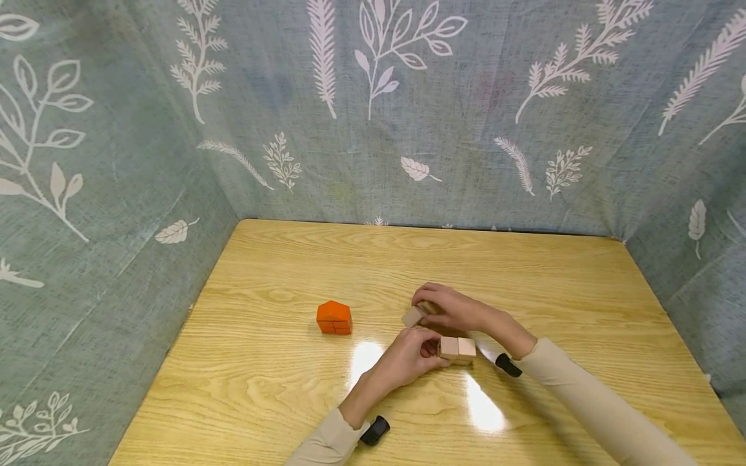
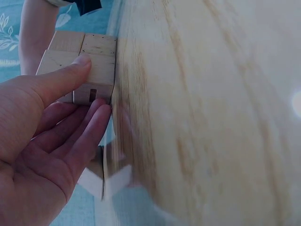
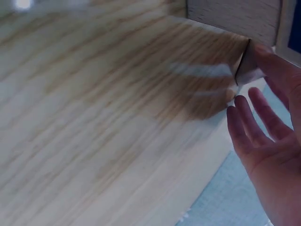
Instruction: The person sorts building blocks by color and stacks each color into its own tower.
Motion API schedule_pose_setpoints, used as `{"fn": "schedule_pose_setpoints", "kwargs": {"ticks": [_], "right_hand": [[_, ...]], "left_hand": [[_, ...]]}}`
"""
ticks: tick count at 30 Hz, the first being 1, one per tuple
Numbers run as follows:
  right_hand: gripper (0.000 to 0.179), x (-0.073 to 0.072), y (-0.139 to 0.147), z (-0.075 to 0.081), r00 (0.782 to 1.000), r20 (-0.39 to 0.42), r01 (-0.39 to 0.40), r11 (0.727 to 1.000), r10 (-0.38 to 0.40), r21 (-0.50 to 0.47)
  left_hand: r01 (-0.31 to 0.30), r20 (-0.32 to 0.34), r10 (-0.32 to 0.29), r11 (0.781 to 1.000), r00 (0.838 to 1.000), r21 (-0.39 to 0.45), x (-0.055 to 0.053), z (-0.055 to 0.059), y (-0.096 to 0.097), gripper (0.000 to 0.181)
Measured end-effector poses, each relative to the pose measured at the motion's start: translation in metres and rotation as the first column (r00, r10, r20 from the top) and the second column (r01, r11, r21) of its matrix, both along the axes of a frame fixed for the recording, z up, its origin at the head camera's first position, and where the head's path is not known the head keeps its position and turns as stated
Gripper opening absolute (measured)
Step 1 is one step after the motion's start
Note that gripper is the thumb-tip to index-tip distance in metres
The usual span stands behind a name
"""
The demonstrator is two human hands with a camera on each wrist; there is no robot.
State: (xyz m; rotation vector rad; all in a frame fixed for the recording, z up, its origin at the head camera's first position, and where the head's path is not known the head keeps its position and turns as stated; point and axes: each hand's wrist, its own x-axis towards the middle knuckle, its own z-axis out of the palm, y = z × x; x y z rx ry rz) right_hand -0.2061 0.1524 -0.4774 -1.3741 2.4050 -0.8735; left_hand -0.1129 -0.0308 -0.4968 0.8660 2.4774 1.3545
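Observation:
My left hand (image 1: 402,356) grips a small stack of pale wooden blocks (image 1: 457,347) from its left side. In the left wrist view, the thumb lies across the stack's face (image 2: 96,68) and the fingers curl beneath it. A dark slot marks one block. Just beyond, my right hand (image 1: 454,307) holds a single wooden block (image 1: 412,316) with thumb and curled fingers. The right wrist view shows the right thumb (image 3: 273,61) against a block's edge, with the other fingers spread below. Part of that block is hidden by the hand.
A small orange block house (image 1: 334,318) with a peaked top stands left of the hands on the wood-grain table (image 1: 268,265). Patterned grey-blue cloth (image 1: 373,162) hangs behind the table and along both sides. Black bands (image 1: 375,430) are at the wrists.

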Motion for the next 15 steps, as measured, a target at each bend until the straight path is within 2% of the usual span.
{"fn": "schedule_pose_setpoints", "kwargs": {"ticks": [9, 15], "right_hand": [[0.031, 0.007, 0.015, 0.0, 0.985, 0.032, 0.173, 0.983, -0.171, -0.061], [0.035, 0.009, 0.026, 0.001, 0.98, -0.017, 0.191, 0.968, -0.196, -0.16]], "left_hand": [[0.002, 0.008, -0.002, 1.0, 1.0, 0.02, 0.0, 0.0, 0.002, 0.017], [-0.003, 0.021, 0.002, 1.0, 1.0, 0.017, -0.001, 0.0, 0.002, 0.022]]}}
